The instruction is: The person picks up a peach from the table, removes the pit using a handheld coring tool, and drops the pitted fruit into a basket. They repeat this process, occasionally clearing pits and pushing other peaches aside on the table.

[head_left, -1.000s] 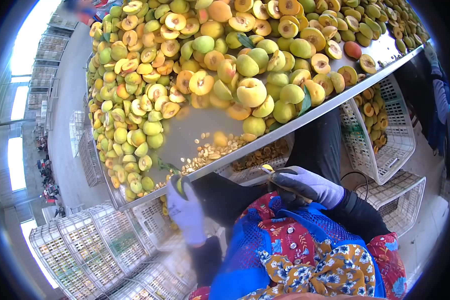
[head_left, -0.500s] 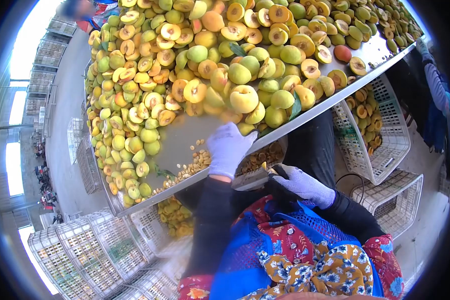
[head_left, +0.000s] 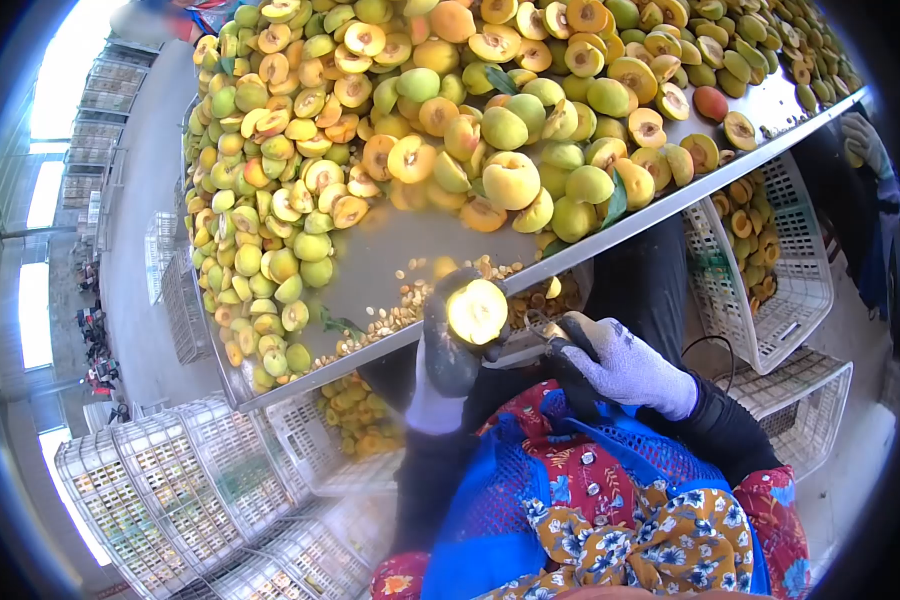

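My left hand (head_left: 440, 365), in a pale lilac glove with a darkened palm, is turned up and closed around a peach half (head_left: 477, 311). Its cut face shows bright and partly washed out. To the right, my right hand (head_left: 625, 368), gloved alike, has its fingers wrapped around a small metal-tipped tool (head_left: 544, 327), mostly hidden by the glove. A small yellow fruit piece (head_left: 553, 288) is just above that tip. Beyond both hands, whole and halved peaches (head_left: 510, 180) are heaped on a metal table (head_left: 390, 245). Loose pits (head_left: 400, 315) lie along its near edge.
A raised metal rim (head_left: 660, 213) borders the table. White plastic crates stand right (head_left: 800, 290) and lower left (head_left: 170, 480), some holding fruit. Another person's gloved hand (head_left: 863, 145) is at the far right. Peaches (head_left: 355, 415) fill a crate under the table.
My left hand has come back from the fruit heap toward me, turned palm up, and now holds a peach half. My right hand has shifted slightly in view, still around the tool.
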